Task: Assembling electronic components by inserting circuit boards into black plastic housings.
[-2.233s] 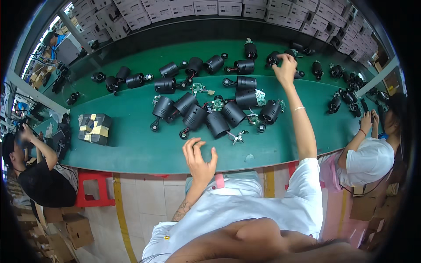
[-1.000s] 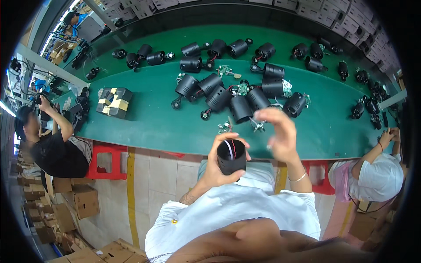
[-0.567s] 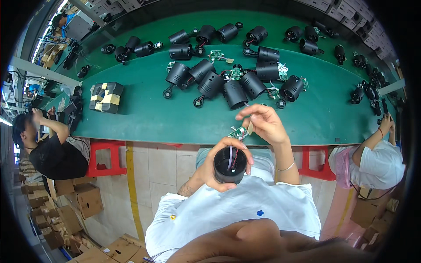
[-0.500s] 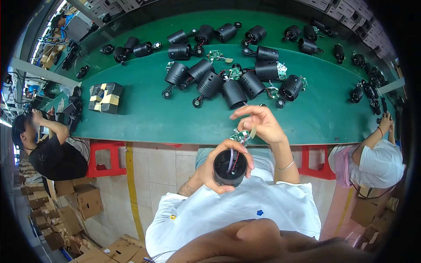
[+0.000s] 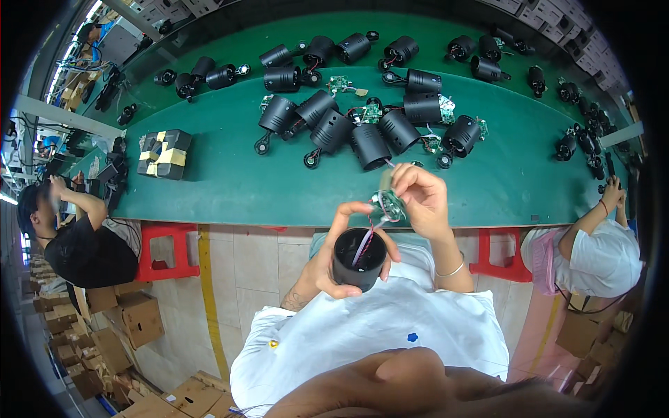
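My left hand (image 5: 323, 270) is wrapped round a black cylindrical housing (image 5: 359, 270), its open end tipped up toward me. Red, dark and pale wires (image 5: 364, 245) run out of that opening to a small green circuit board (image 5: 388, 206). Just above the housing, my right hand (image 5: 426, 200) pinches the board near a tan strip on its far side. My left index fingertip reaches the board's left edge; whether it touches cannot be made out. Beyond my hands, several similar black housings (image 5: 371, 146) lie on the green bench, some with circuit boards wired to them.
On the left of the green bench (image 5: 244, 195) sits a black block (image 5: 165, 155) with yellow tape. Co-workers sit at left (image 5: 87, 244) and right (image 5: 592, 254), beside red stools (image 5: 168, 254). Cardboard boxes (image 5: 136, 317) stand on the floor at lower left.
My right hand has closed on the circuit board, and the board is lifted and turned away from the housing's rim. The left hand still holds the housing, its index finger now raised.
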### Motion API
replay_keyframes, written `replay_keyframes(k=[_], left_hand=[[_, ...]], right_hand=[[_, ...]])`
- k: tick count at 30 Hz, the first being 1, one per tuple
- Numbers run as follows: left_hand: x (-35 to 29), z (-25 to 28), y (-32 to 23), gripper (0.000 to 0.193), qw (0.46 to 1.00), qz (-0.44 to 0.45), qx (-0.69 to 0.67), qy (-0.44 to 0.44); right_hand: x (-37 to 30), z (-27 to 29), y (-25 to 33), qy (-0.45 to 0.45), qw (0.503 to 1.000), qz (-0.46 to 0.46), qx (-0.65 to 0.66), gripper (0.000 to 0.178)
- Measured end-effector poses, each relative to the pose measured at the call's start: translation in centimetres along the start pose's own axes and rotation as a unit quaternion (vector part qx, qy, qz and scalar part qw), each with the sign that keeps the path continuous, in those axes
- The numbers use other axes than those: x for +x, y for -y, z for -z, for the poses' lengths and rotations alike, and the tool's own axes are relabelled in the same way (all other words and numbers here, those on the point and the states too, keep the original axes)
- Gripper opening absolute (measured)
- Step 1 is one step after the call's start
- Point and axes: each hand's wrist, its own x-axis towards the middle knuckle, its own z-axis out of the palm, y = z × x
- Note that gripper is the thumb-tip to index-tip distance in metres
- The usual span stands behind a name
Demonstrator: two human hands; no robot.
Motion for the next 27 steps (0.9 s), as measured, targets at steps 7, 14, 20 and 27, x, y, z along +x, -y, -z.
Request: replay_keyframes(k=[7, 14, 20, 27], left_hand=[[-0.5, 0.9, -0.1, 0.087, 0.973, -0.015, 0.229, -0.016], [-0.2, 2.1, -1.7, 0.077, 0.9, 0.026, 0.421, 0.113], [-0.2, 2.2, -1.2, 0.079, 0.938, 0.01, 0.34, 0.063], [-0.3, 1.3, 0.2, 0.086, 0.983, -0.019, 0.146, -0.105]], right_hand=[[2.2, 1.6, 5.0, 0.18, 0.903, 0.089, -0.38, 0.014], [3.3, 2.7, 6.3, 0.319, 0.859, -0.031, -0.4, 0.021], [2.5, 2.0, 5.5, 0.178, 0.951, -0.168, -0.189, 0.007], [0.0, 0.3, 1.9, -0.039, 0.984, -0.129, 0.113, 0.021]])
